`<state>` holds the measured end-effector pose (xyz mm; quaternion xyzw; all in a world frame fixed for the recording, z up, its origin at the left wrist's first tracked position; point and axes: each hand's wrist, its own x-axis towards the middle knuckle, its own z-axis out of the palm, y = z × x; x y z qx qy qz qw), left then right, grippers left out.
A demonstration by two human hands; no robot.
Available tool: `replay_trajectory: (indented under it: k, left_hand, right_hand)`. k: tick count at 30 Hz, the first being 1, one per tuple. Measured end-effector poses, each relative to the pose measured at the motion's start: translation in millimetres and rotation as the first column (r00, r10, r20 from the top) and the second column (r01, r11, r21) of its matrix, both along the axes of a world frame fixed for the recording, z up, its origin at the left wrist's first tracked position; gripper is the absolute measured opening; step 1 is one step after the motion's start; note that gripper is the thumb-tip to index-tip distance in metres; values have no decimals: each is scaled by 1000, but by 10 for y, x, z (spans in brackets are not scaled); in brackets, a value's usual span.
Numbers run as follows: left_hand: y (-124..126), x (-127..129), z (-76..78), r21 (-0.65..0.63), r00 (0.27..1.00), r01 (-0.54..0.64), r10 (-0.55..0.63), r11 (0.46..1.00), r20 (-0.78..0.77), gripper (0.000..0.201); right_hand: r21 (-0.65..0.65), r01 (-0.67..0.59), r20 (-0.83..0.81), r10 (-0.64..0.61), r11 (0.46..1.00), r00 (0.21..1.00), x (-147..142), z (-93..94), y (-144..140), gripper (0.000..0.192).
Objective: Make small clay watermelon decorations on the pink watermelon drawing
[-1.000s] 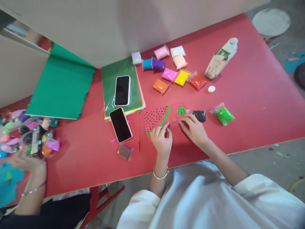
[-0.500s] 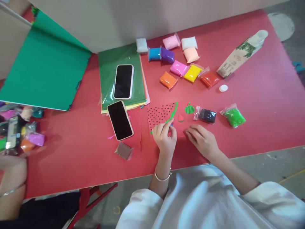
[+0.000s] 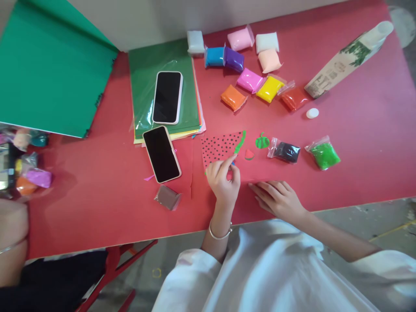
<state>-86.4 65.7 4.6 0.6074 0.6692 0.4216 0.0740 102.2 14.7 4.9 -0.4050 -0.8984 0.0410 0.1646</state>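
Observation:
A red paper wedge with black dots (image 3: 218, 147) lies on the red table (image 3: 97, 195), with a green clay strip (image 3: 241, 141) along its right edge. My left hand (image 3: 224, 181) is closed at the wedge's lower corner, pinching what looks like a small blue tool (image 3: 233, 163) against the strip's end. My right hand (image 3: 278, 198) lies flat on the table to its right, fingers stretched out, holding nothing. Beyond it sit a small red clay slice (image 3: 249, 154), a green clay shape (image 3: 261, 141), a black clay bag (image 3: 286, 152) and a green clay bag (image 3: 323, 155).
Two phones (image 3: 161, 154) (image 3: 167, 97) lie by and on a stack of coloured paper (image 3: 143, 82). Several clay bags (image 3: 250, 80), a tipped carton (image 3: 344, 60), its white cap (image 3: 312, 113) and a brown bag (image 3: 167, 197) lie around. At far left another person's arm (image 3: 13, 236) rests by more bags (image 3: 34, 177).
My right hand has drawn back from the small clay pieces toward the near table edge and now lies flat. My left hand stays at the wedge. The view has shifted.

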Motion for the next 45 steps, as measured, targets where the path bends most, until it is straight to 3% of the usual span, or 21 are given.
replay_trajectory:
  k: [10, 15, 18, 21, 33, 45]
  left_hand:
    - [14, 22, 12, -23, 1000, 12, -12, 1000, 14, 28]
    - [12, 27, -2, -21, 999, 12, -11, 1000, 36, 27]
    - [12, 37, 2, -39, 999, 18, -17, 999, 33, 27]
    - [13, 43, 4, -30, 999, 26, -25, 999, 32, 27]
    - [17, 30, 9, -64, 998, 55, -53, 996, 34, 28]
    - [30, 32, -16, -76, 997, 74, -73, 994, 24, 28]
  right_hand:
    - [-73, 17, -67, -22, 997, 997, 24, 21, 62, 48]
    - [-144, 165, -277, -200, 976, 940, 40, 24, 229, 55]
    - [-43, 322, -176, -325, 946, 929, 12, -13, 357, 52]
    - [43, 397, -58, -394, 917, 917, -17, -42, 479, 50]
    - [33, 346, -12, -346, 938, 938, -71, -108, 592, 45]
    - [87, 352, -75, -346, 932, 935, -46, -95, 601, 39]
